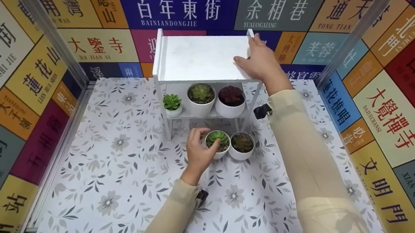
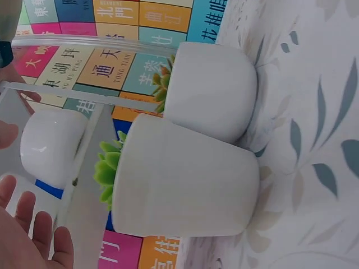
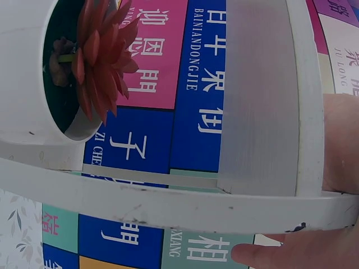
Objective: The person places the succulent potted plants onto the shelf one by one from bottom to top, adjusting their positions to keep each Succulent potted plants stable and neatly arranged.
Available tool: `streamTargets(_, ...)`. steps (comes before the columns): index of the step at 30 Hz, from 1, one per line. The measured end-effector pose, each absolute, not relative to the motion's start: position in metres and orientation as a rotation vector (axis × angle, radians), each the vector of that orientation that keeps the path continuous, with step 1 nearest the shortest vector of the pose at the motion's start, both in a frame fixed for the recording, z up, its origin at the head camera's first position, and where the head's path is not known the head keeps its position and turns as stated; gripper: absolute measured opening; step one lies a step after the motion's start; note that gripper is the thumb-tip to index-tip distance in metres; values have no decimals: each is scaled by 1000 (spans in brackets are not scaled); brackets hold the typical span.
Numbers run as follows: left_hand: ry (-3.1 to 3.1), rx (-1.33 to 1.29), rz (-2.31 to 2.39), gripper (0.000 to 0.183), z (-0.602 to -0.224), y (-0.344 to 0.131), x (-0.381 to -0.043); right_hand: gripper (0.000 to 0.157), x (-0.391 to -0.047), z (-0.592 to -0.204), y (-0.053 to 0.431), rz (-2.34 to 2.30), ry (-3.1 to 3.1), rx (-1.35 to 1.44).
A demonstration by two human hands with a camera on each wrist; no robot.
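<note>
My right hand [image 1: 264, 62] grips the right side of a white two-tier shelf [image 1: 204, 56] at its top. The thumb lies over the top board and the fingers reach round the outer edge. My left hand [image 1: 199, 150] hovers with parted, bent fingers over a white pot with a green succulent [image 1: 217, 142]. In the left wrist view, the fingers [image 2: 42, 232] stand apart from this pot's wall [image 2: 185, 179]. Right beside it is another white pot with a brownish succulent [image 1: 242, 145]. Both pots stand on the floral surface before the shelf.
On the lower tier sit a small bright-green succulent [image 1: 172, 103], a larger green one [image 1: 201, 97] and a dark red one [image 1: 231, 100], all in white pots. Panels with printed characters [image 1: 178, 8] surround the floral surface [image 1: 115, 183] at the back and sides.
</note>
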State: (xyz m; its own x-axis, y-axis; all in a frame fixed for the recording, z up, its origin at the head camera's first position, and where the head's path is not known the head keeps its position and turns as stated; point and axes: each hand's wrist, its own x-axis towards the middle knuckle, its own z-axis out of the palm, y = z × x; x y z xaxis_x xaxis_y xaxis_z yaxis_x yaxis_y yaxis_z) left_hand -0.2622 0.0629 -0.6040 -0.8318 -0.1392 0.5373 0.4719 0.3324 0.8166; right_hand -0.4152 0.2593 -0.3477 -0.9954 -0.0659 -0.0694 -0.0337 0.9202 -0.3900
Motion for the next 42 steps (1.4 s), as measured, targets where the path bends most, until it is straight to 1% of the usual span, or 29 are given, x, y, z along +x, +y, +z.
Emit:
streamTargets(6,-2098,-252,-1529,45,-614,65,-262,95,-414,-349,260,-615,3009,-108)
streamTargets(19,-2131,-222,-1532,65,-629,66,-260,95,-415,-348,259,-624,2999,-76)
streamTargets(33,-2214,-156,-1510,75,-640,67,-258,95,-416,-349,261,-633,3014,-87)
streamTargets(42,-2292,-121,-1539,86,-645,67,-257,94,-416,-349,260,-634,3016,-87)
